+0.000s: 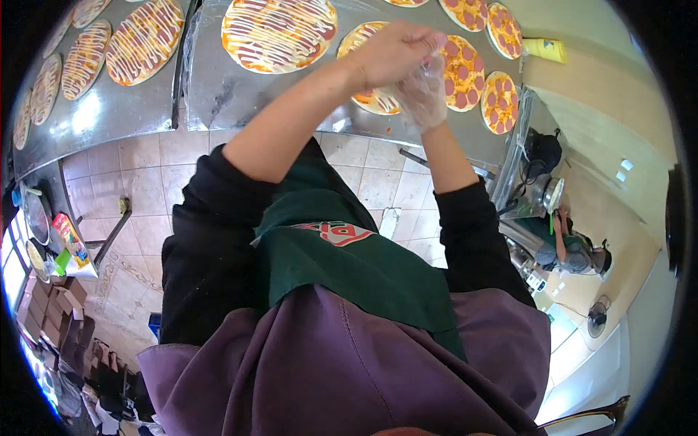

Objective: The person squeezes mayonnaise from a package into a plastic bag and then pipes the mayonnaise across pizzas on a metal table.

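My bare left hand [398,54] crosses over to the right, its fingers closed on the thin clear plastic of a disposable glove [430,86]. That glove covers my right hand [420,102], which is raised beside the left one. The right fingers are partly hidden behind the left hand and blurred by the plastic. Below both hands lies a pizza [378,102] with white sauce stripes, partly covered from view. A larger striped pizza [279,36] is to the left, and a pizza with sausage slices [463,74] is just right of the glove.
The pizzas lie on a metal table [240,105]; a second metal table [138,120] at left holds more striped pizzas. A yellow cup-like object [545,50] is beyond the right edge. Another person [574,251] works at far right near a pan [554,195].
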A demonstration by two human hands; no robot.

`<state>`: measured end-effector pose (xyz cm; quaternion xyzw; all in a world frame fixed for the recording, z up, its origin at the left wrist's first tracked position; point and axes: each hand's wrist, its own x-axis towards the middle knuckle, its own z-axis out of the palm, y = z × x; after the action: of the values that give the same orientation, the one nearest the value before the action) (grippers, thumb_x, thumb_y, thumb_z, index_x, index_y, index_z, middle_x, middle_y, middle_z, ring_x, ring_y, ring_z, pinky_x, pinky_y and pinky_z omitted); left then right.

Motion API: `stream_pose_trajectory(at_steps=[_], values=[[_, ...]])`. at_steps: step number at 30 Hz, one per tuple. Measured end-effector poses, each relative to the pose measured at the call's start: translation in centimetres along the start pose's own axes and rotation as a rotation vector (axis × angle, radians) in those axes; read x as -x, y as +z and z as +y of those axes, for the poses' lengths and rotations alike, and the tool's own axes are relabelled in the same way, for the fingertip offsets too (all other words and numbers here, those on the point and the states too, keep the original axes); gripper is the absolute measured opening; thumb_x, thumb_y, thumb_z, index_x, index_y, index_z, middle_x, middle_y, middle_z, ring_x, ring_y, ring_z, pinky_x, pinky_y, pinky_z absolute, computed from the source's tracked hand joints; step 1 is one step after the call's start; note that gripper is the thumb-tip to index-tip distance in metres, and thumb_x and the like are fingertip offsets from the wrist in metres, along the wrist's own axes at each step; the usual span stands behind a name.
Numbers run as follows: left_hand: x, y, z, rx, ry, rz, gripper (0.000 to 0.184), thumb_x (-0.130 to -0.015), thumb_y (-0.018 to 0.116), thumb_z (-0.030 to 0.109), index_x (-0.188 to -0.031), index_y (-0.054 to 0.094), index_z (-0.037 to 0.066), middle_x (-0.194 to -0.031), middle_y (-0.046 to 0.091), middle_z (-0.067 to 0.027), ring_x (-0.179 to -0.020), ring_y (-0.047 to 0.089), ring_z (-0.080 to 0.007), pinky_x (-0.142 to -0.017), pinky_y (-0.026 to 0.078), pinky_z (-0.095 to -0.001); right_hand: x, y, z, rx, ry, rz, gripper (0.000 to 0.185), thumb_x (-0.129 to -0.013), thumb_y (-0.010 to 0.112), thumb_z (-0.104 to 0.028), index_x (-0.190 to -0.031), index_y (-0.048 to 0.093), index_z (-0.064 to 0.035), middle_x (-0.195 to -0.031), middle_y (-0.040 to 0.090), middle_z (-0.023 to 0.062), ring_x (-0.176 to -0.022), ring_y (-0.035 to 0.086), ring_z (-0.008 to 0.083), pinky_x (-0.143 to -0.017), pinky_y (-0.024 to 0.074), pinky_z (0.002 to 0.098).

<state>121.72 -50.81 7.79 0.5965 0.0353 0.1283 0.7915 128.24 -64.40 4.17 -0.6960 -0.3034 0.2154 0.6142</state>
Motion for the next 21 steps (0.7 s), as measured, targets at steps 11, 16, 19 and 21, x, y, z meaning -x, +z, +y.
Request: stream_pose_trajectory(at_steps=[11,16,19,21], values=[[0.7,-0.5,0.4,-0.018,-0.039,0.006,0.045,-0.108,0.054,0.037,-0.077,0.054,0.005,-0.072,0.046,0.0049,-0.07,0.039,-0.0064,-0.066,0.037,-0.025,0.1,0.1,-0.4,-0.191,0.064,-0.084,0.029,-0.082,0.08,-0.014,-0.1,0.059,-0.006,-0.1,0.063,0.001,-0.086,0.062,0.0108,-0.073,0.0526,0.029],[0.9,0.3,0.1,0.045,-0.063,-0.028,0.045,-0.108,0.053,0.038,-0.078,0.054,0.005,-0.071,0.045,0.0042,-0.07,0.039,-0.0078,-0.066,0.038,-0.0255,0.4,-0.4,0.1,-0.059,0.033,-0.026,0.03,-0.083,0.079,-0.009,-0.104,0.058,-0.0067,-0.101,0.063,0.0004,-0.088,0.063,0.0118,-0.076,0.0528,0.0275],[0.7,-1.4,0.8,0.01,-0.041,0.033,0.045,-0.108,0.053,0.039,-0.078,0.054,0.005,-0.071,0.044,0.0044,-0.069,0.039,-0.0076,-0.064,0.037,-0.0253,-0.9,1.2,-0.1,-0.317,0.081,-0.074,0.03,-0.083,0.079,-0.008,-0.103,0.058,-0.0069,-0.101,0.063,0.0004,-0.089,0.063,0.0122,-0.077,0.0527,0.0272],[0.8,-2.6,1.7,-0.05,-0.029,0.047,0.045,-0.108,0.053,0.039,-0.078,0.055,0.005,-0.071,0.044,0.0046,-0.069,0.039,-0.0073,-0.064,0.037,-0.0253,-1.4,1.6,-0.1,-0.483,0.128,-0.105,0.03,-0.082,0.08,-0.008,-0.103,0.058,-0.0069,-0.101,0.063,0.0008,-0.089,0.063,0.0124,-0.077,0.0527,0.0272]])
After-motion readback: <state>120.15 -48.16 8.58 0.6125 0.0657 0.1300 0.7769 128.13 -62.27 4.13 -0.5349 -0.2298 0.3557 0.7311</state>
